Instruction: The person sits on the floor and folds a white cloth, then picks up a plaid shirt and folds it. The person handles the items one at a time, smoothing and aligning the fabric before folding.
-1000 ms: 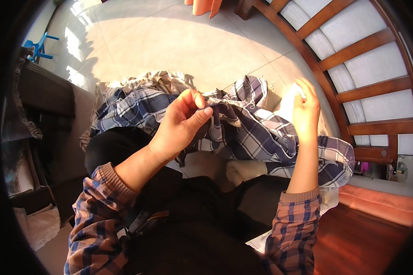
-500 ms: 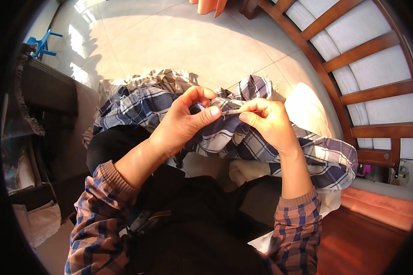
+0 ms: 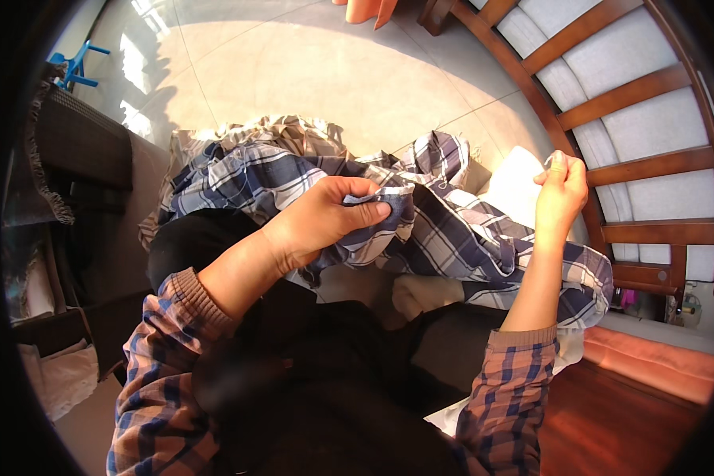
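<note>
My left hand (image 3: 337, 214) pinches the edge of a blue-and-white plaid cloth (image 3: 444, 226) between thumb and fingers, with a pale strip along the edge standing up past the thumb. The rest of the cloth spreads in folds over my lap and out to both sides. Raised off to the right, apart from the cloth, my right hand (image 3: 562, 186) is closed in a pinch. A tiny pale bit shows at its fingertips, too small to name.
A wooden bench with slats (image 3: 635, 166) and pale cushions stands at the right. Beige striped cloth (image 3: 293, 131) lies beyond the plaid. A dark piece of furniture (image 3: 91, 147) is at the left, near a blue stool (image 3: 75, 67). Tiled floor (image 3: 293, 63) stretches ahead.
My right hand has left the cloth edge beside my left hand and swung outward to the right. My left hand keeps its pinch, and the cloth edge now stands up from it.
</note>
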Motion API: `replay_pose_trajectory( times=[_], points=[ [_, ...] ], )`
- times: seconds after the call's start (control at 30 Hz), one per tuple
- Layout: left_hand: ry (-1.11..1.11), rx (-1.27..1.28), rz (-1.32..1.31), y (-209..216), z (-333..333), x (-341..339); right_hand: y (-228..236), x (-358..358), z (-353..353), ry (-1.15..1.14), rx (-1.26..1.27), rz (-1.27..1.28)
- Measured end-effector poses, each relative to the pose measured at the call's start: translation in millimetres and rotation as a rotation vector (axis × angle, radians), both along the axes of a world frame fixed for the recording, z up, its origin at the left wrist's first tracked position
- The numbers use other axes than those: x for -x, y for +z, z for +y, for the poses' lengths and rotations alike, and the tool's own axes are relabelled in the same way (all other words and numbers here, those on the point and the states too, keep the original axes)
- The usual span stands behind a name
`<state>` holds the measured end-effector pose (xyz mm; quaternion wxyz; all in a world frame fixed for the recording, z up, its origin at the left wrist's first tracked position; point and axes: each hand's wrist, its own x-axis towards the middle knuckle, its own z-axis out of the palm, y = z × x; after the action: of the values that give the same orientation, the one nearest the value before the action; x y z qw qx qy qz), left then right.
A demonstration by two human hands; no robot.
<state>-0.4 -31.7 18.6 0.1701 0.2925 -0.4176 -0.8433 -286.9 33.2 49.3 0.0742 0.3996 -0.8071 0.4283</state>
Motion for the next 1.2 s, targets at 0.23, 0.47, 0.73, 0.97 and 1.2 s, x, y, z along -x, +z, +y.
replay_pose_trajectory(
  times=[0.23, 0.47, 0.73, 0.97, 1.2],
  points=[
    [0.010, -0.117, 0.064, 0.8, -1.3, -0.8, -6.5, -24.3, 6.0, 0.340, 0.018, 0.278],
    [0.044, -0.035, 0.048, -8.9, 2.7, 2.5, -11.0, -118.9, 1.3, 0.895, 0.071, 0.180],
    [0.058, -0.064, 0.040, -6.9, 1.1, 7.3, -18.8, -119.2, -4.1, 0.910, 0.097, 0.137],
    [0.051, -0.089, 0.035, -5.2, -0.7, 3.7, -4.4, -107.0, 0.0, 0.861, 0.015, -0.040],
    [0.021, -0.112, 0.038, -2.7, 0.6, 6.6, -22.0, -116.0, -7.2, 0.814, 0.023, 0.067]
  ],
)
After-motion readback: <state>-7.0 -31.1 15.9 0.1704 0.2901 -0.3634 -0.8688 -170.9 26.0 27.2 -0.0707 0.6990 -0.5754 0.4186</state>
